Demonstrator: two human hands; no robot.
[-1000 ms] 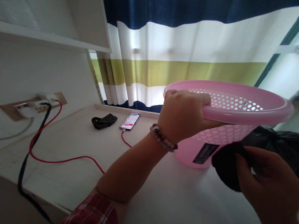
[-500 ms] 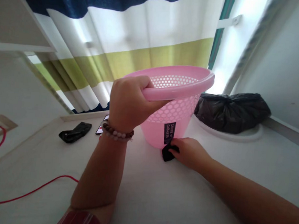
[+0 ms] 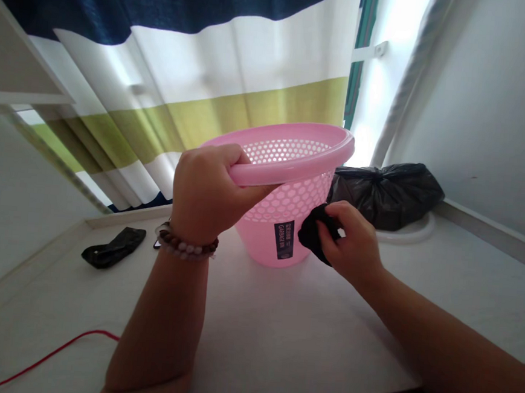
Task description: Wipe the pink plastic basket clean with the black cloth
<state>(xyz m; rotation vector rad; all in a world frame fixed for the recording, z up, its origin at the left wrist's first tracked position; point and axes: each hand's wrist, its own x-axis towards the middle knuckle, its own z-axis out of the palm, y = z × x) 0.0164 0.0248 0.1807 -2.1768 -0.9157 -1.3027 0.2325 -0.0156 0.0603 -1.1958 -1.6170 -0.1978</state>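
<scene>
Up from the white table (image 3: 242,334), near the pink bin (image 3: 254,238), the right hand (image 3: 356,243) is rising since the earlier frame. The bin is apparently standing on the table; the left hand (image 3: 203,192) is gripping its near-left rim, thumb outside. Behind, to the right, a black plastic bag (image 3: 394,198) is resting. Right fingers are pinching a bunched black cloth (image 3: 317,231); contact with the bin is staying unclear. Uneven rim pressure could be tipping the bin. Its body is lying below the left grip; the cloth is sitting at the right fingertips, beside the dark label (image 3: 283,240).
</scene>
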